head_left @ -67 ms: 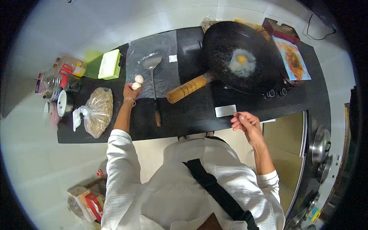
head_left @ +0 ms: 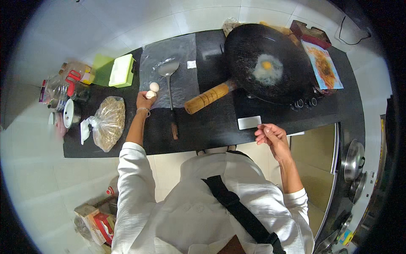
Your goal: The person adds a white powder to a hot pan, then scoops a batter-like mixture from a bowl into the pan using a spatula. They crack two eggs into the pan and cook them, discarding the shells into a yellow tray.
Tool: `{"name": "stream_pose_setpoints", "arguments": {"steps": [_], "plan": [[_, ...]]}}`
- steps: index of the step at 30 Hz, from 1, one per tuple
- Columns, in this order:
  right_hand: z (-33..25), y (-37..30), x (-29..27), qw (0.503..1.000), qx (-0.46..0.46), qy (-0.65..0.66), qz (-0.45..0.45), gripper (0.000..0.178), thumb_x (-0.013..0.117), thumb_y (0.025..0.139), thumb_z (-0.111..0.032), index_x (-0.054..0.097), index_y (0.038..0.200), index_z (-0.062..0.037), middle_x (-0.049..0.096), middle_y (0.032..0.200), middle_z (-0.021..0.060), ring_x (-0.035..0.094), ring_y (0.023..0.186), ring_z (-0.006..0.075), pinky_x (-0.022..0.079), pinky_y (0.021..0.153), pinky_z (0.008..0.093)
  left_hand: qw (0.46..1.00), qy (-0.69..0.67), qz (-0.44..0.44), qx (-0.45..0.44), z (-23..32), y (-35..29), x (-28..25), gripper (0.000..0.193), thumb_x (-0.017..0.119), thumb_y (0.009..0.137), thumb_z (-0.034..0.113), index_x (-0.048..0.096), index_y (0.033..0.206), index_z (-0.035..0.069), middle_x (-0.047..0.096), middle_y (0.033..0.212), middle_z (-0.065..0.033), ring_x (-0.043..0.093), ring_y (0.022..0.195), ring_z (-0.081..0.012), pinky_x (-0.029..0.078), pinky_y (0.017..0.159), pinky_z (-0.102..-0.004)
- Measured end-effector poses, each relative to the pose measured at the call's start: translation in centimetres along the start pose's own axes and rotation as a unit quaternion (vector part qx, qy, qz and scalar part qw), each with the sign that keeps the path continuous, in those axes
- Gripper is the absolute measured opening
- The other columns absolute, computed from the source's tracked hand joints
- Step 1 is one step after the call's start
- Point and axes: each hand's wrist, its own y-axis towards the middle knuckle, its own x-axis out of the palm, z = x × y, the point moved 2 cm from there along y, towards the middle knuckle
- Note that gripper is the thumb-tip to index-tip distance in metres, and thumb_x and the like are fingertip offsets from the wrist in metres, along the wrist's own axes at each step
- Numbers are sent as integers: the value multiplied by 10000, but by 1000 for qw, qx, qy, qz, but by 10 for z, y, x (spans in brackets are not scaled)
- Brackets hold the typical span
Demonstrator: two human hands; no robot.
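At the left of the counter, my left hand (head_left: 145, 100) has its fingers closed round a pale egg (head_left: 150, 94). A second egg (head_left: 154, 86) lies right against it on a clear plastic sheet (head_left: 186, 82). Just right of the eggs rests a spatula (head_left: 168, 70) with a long handle. My right hand (head_left: 272, 136) hovers by the counter's front edge, its fingers loosely curled and somewhat apart, with nothing seen in them. Its fingertips are close to a white rectangular card (head_left: 249, 122). In a black wok (head_left: 241, 51) with a wooden handle (head_left: 207, 98), an egg (head_left: 267, 70) is frying.
A knotted bag of dry brownish strands (head_left: 109, 122) sits at front left. Behind it stand a green box (head_left: 121, 71), a lidded pot (head_left: 72, 114) and several jars. Stove knobs (head_left: 305, 103) lie below the wok. A stained sheet (head_left: 322, 65) is at the far right.
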Motion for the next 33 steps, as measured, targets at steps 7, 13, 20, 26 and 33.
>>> {"name": "stream_pose_setpoints", "arguments": {"steps": [7,13,20,26,33], "plan": [[3,-1,5,1000,1,3,2,282,530,907,-217,585,1009,40,642,857,116,606,682,142,515,626,273,996,85,-13,-15,1,10,-10,615,845,552,222,476,1008,39,584,905,-82,582,790,-196,486,688,-315],[7,-6,4,1000,17,2,26,282,537,904,-221,589,1009,36,642,860,118,606,690,145,513,631,273,972,234,-22,15,80,9,-2,731,815,545,410,526,1119,61,549,1150,-145,517,1050,-338,418,887,-408],[4,-8,8,1000,12,7,24,259,543,899,-204,596,1002,28,639,853,120,607,697,159,514,631,276,959,270,-47,77,89,26,13,551,781,605,278,547,1081,125,568,1113,-113,545,1007,-315,444,842,-394],[17,-12,1,999,7,15,28,261,542,901,-218,601,1001,16,643,831,100,614,679,137,519,598,248,960,261,-59,85,53,47,24,397,741,603,135,566,957,94,585,971,-146,565,936,-332,455,809,-409],[18,-11,3,999,19,22,27,234,528,907,-184,604,1001,17,650,838,101,621,683,142,517,612,253,978,136,32,157,46,57,9,411,739,566,73,601,952,44,606,915,-164,592,851,-334,478,771,-381]]}}
